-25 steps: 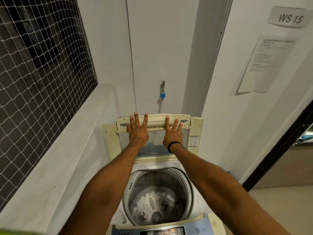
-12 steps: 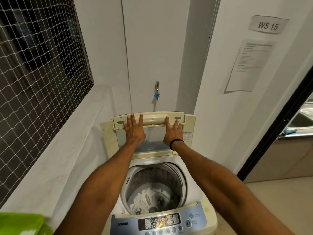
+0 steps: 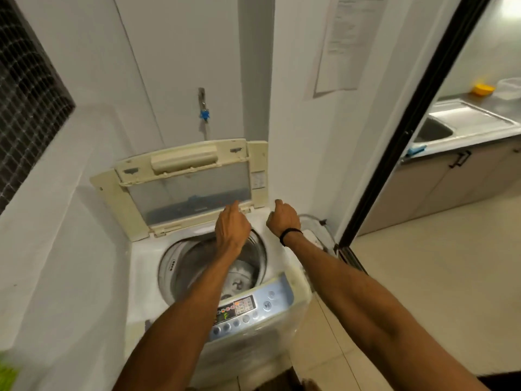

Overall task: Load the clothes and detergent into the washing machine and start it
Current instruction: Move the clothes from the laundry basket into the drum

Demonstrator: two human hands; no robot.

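Washing machine [image 3: 146, 280] stood in corner w/ lid [image 3: 186, 187] folded upright against wall, drum [image 3: 197, 258] open. Left hand [image 3: 231, 227] hovered over drum, right hand [image 3: 284, 218] beside lid's lower edge; fingers on both loosely curled, holding nothing.

- There is a single view, from a camera worn on the person's head, looking forward and steeply down.
- It stands close over the white top-loading washing machine [image 3: 214, 277], whose blue control panel [image 3: 251, 309] lies nearest the lens and whose raised cream lid [image 3: 186, 182] lies farthest.
- Both bare forearms enter from the bottom edge and reach out above the machine.
- Wide-angle bending curves the black door frame [image 3: 417, 108] right of the machine.
- No second view shares the scene.
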